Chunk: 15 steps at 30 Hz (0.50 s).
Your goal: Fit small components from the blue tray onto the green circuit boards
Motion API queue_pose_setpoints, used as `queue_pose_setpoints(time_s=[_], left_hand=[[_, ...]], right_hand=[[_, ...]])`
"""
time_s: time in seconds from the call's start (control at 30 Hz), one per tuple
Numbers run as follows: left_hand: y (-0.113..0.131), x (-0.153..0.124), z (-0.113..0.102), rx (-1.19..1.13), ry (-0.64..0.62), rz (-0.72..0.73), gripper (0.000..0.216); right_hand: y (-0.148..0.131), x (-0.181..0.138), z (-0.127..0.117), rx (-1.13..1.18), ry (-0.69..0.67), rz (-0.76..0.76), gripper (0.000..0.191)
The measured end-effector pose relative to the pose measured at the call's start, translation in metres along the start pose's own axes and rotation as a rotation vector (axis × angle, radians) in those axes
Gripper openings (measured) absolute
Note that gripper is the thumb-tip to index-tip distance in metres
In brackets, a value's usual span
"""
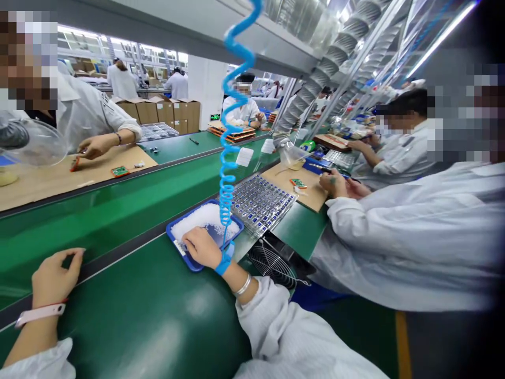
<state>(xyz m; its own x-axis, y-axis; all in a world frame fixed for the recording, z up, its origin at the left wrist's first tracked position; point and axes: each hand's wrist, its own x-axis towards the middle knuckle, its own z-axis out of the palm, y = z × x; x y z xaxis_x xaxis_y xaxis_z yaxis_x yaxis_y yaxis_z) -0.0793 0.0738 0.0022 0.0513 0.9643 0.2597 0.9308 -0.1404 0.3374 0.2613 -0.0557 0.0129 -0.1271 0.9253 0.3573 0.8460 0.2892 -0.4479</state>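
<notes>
My right hand (203,247) is over the near left part of a blue tray (196,267) heaped with small white pieces (197,218). Its fingers curl down toward the pieces, and the tips are hidden. A blue wrist strap (224,264) on that wrist joins a coiled blue cord (226,195) hanging from above. At the far left, my left hand (55,276) hovers near the belt's dark edge rail. Thumb and forefinger come together in a pinch there; anything between them is too small to make out.
A green conveyor belt (130,221) runs beyond my green bench (158,321). Right of the tray lies a clear sheet of small parts (262,202), above a wire-guarded fan (272,263). A co-worker's hands (335,184) work at the right; another co-worker's hand (97,146) is across the belt.
</notes>
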Motion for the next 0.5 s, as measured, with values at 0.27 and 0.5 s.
queue_pose_setpoints(time_s=[0.27, 0.5], left_hand=[[-0.004, 0.002, 0.003, -0.047, 0.024, 0.004, 0.024], [0.008, -0.004, 0.002, -0.119, 0.153, 0.141, 0.031]], right_hand=[[0.004, -0.003, 0.005, 0.010, 0.003, -0.008, 0.017], [0.008, -0.006, 0.002, 0.086, 0.114, 0.006, 0.019]])
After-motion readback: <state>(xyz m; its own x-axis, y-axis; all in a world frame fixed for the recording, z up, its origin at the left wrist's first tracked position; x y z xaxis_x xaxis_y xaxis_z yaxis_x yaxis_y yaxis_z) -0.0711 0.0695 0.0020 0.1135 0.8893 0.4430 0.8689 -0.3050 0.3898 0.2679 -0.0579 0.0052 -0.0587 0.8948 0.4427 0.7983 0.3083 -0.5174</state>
